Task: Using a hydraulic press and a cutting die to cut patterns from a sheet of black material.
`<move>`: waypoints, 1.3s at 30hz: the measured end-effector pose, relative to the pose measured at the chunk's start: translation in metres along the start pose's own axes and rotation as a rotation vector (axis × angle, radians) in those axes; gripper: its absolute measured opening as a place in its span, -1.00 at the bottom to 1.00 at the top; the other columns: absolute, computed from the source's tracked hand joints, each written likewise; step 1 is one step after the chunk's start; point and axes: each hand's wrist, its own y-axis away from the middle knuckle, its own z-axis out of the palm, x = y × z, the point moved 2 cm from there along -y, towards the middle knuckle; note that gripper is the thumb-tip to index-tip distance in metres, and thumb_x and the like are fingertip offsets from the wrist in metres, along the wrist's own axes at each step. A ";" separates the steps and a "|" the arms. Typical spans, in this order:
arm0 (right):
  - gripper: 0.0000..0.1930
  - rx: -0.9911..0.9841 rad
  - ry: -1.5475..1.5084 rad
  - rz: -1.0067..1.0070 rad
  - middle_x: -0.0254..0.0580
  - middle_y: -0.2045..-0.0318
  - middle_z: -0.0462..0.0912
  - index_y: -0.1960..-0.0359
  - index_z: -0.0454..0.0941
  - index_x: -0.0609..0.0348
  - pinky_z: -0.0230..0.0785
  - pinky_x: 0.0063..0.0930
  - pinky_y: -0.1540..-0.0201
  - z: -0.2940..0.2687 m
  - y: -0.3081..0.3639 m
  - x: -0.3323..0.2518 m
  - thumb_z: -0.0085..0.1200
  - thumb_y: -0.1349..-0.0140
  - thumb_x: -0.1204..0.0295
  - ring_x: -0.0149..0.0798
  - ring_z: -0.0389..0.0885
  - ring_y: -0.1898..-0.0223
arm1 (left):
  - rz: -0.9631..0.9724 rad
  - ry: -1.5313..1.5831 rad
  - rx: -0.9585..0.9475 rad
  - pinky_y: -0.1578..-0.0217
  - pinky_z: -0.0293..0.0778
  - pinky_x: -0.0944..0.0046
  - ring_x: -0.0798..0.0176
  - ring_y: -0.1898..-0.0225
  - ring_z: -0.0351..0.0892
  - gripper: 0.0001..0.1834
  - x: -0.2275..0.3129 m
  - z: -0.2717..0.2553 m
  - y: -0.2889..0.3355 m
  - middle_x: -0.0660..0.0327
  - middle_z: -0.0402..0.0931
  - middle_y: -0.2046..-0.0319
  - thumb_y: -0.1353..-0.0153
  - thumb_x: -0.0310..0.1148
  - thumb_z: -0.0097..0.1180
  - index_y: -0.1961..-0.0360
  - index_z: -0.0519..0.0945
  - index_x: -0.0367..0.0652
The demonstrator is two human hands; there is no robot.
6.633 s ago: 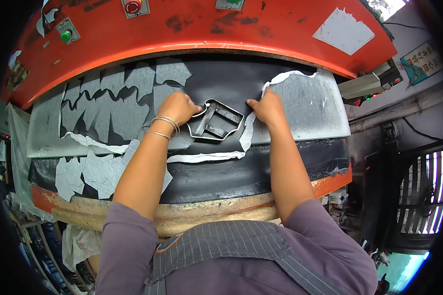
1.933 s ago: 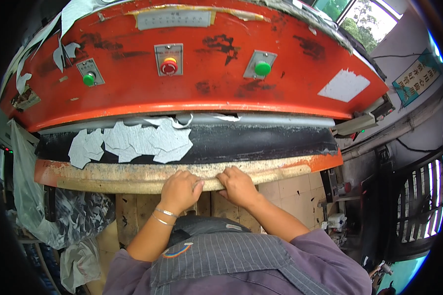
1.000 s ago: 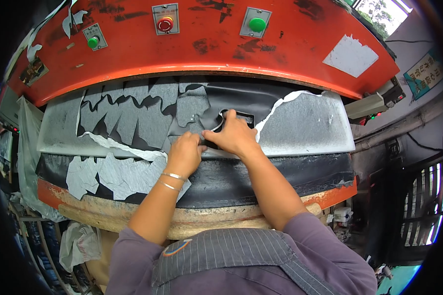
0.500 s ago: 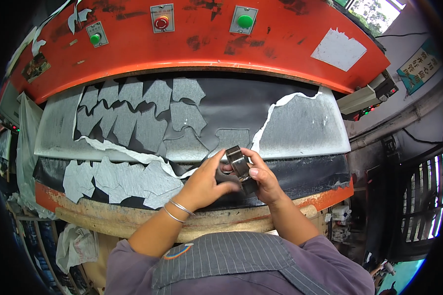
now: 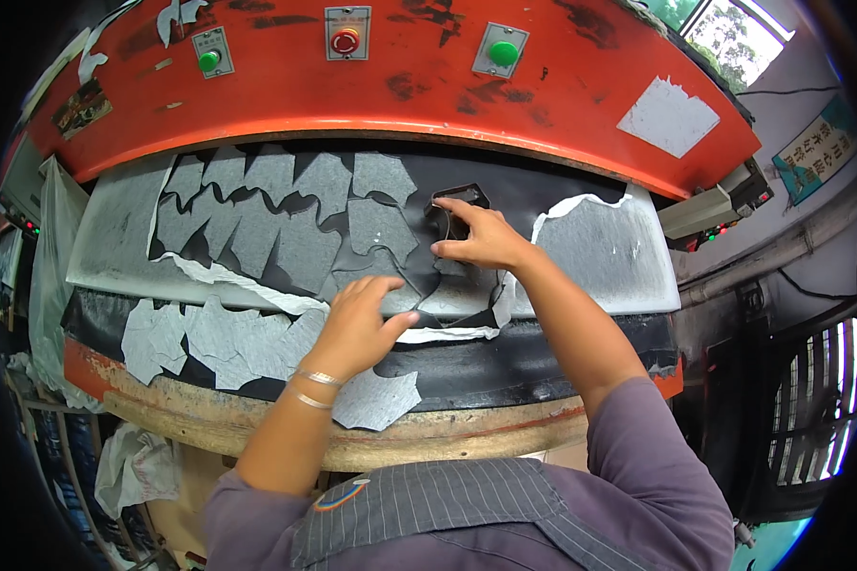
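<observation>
My right hand (image 5: pixel 486 236) grips a dark metal cutting die (image 5: pixel 470 193), thumb and fingers on its near side. The die rests on or just over the black sheet (image 5: pixel 524 183) on the pale press bed. My left hand (image 5: pixel 355 328) is open, fingers apart and holding nothing, over the sheet's torn near edge. Grey-backed cut pieces (image 5: pixel 305 243) lie in rows among gaps on the sheet's left part. Below my left hand, one loose grey piece (image 5: pixel 379 398) sits on the front ledge, beside a spread of overlapping grey pieces (image 5: pixel 243 338).
A red press beam (image 5: pixel 409 100) spans the far side, carrying a red button (image 5: pixel 346 41) and two green buttons. The pale bed (image 5: pixel 600 252) shows at the right. A worn wooden edge (image 5: pixel 476 433) runs nearest me.
My right hand has carried the die from the near edge forward onto the black sheet. My left hand has come off the die. A loose grey piece now shows on the front ledge.
</observation>
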 end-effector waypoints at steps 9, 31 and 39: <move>-0.12 -0.225 0.389 -0.259 -0.11 0.01 0.61 -0.26 0.36 0.02 0.08 -0.10 -0.14 -0.007 -0.025 -0.012 0.24 0.20 -0.02 -0.10 0.48 0.00 | 0.013 -0.046 0.141 -0.09 0.30 0.04 -0.01 -0.04 0.46 -0.69 -0.046 0.041 -0.053 0.09 0.56 0.12 -0.04 -0.38 0.21 0.15 0.53 -0.19; -0.74 0.181 0.192 0.216 0.13 0.38 0.66 0.15 0.56 0.35 0.51 -0.19 0.25 -0.007 -0.044 0.044 0.01 -0.22 0.41 0.02 0.69 0.37 | 0.100 -0.068 0.265 -0.27 0.15 -0.05 -0.08 -0.19 0.37 -0.82 -0.069 0.067 -0.056 0.02 0.52 -0.04 -0.09 -0.46 0.10 0.24 0.51 -0.17; -0.41 0.484 -0.573 0.447 -0.07 0.41 0.55 -0.21 0.21 0.40 0.50 -0.43 0.62 0.047 -0.002 0.031 0.12 -0.15 0.46 -0.29 0.61 0.57 | 0.068 -0.152 0.184 -0.32 0.05 0.00 -0.01 -0.28 0.28 -0.78 -0.067 0.067 -0.057 0.04 0.44 -0.15 -0.12 -0.40 0.08 0.18 0.49 -0.12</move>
